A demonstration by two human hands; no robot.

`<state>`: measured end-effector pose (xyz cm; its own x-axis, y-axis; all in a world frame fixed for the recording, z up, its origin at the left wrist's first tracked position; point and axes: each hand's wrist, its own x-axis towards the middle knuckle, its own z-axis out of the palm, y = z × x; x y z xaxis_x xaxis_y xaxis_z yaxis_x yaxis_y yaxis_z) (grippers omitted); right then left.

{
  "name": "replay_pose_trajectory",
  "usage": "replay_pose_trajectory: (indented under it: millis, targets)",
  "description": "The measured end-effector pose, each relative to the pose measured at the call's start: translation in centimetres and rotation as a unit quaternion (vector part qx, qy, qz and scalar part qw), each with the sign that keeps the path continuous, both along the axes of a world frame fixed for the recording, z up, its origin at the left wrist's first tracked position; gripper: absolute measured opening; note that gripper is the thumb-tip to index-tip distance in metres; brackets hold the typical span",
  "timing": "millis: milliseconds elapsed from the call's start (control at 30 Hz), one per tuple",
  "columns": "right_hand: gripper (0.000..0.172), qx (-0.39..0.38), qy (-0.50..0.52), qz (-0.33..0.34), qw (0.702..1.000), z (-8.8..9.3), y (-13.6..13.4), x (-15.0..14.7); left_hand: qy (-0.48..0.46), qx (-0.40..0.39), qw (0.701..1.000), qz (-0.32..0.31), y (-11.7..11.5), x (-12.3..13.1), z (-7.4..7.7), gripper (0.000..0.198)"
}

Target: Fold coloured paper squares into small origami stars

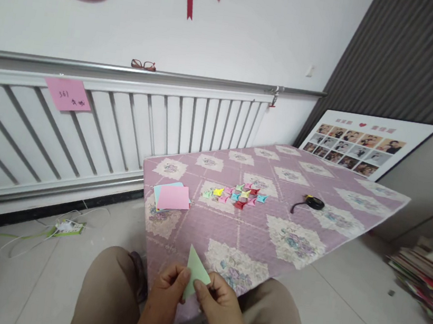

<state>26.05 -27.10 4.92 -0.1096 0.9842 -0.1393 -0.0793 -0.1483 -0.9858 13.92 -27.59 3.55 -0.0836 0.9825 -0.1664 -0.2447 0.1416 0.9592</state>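
Observation:
A light green piece of paper (pixel 195 271), folded to a triangle with one point up, is held over the near edge of the table. My left hand (pixel 171 284) pinches its left side between thumb and fingers. On its lower right part, my right hand (pixel 217 296) is closed with the thumb pressed flat on the paper. Beyond the hands, several small folded paper figures (pixel 235 196) in pink, yellow, red, blue and green stand in a cluster. Left of them lies a stack of coloured paper sheets (pixel 174 198), pink on top.
A purple patterned cloth covers the table (pixel 207 230). A black coiled cord or strap (pixel 314 202) lies on its right side. A photo board (pixel 366 144) leans at the back right. Behind the table runs a white radiator (pixel 134 119); eyeglasses (pixel 143 65) rest on the pipe above.

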Motion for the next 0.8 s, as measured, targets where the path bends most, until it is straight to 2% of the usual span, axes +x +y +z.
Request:
replay_pose_trajectory:
  millis: [133,267,433,567,800]
  targets:
    - [0.048,0.010,-0.023,-0.008,1.000,0.9,0.1,0.6,0.021,-0.002,0.998,-0.066,-0.3,-0.4,0.1,0.044]
    - [0.050,-0.004,-0.008,-0.010,1.000,0.8,0.5,0.8,0.069,-0.024,0.987,-0.143,-0.5,-0.7,-0.3,0.042]
    - [0.045,-0.006,0.018,-0.035,0.999,1.0,0.3,0.7,0.070,-0.017,0.990,-0.123,-0.7,-0.8,0.2,0.044]
    - [0.044,0.003,0.022,-0.053,0.998,1.6,-0.2,0.7,0.046,-0.014,0.990,-0.135,-0.9,-0.7,0.8,0.046]
    - [0.043,-0.018,0.049,-0.057,0.997,1.4,0.1,0.7,0.046,-0.022,0.989,-0.137,-1.0,-0.8,0.8,0.047]
